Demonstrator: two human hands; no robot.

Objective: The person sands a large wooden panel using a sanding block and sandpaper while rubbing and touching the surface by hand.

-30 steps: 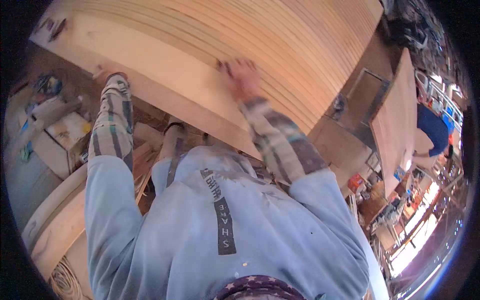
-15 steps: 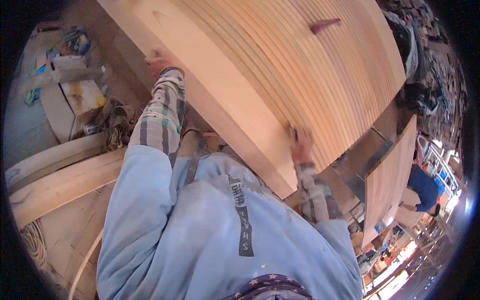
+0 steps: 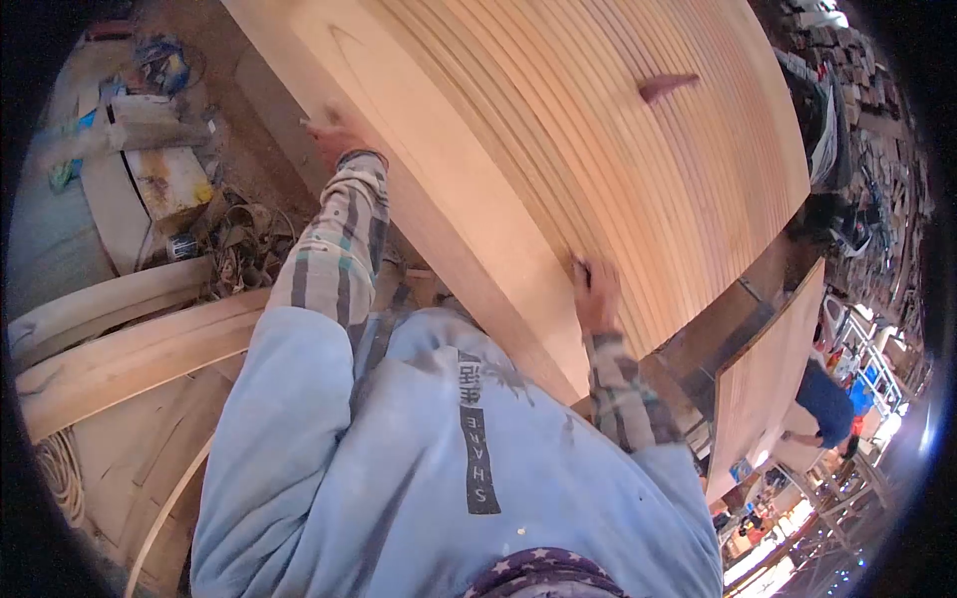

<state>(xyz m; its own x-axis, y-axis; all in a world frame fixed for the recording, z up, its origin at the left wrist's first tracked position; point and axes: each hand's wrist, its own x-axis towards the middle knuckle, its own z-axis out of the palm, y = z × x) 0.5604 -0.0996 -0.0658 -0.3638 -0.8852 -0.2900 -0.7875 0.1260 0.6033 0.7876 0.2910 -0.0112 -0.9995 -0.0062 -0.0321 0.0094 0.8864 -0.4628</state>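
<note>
Left hand (image 3: 339, 138): at board's (image 3: 469, 189) outer edge, perhaps bracing.
Right hand (image 3: 596, 296): opposite edge, perhaps steadying.
Fingers (image 3: 607, 276): apart or clamped, I can't tell.

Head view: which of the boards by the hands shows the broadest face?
The nearest board, with the left hand at its near side. Its broad, pale face sets it apart; the farther boards show only narrow strips.

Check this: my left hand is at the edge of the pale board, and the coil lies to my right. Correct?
Not quite: the coil lies to your left, not your right, as the head view shows. Your left hand is indeed at the edge of the pale board.
</note>
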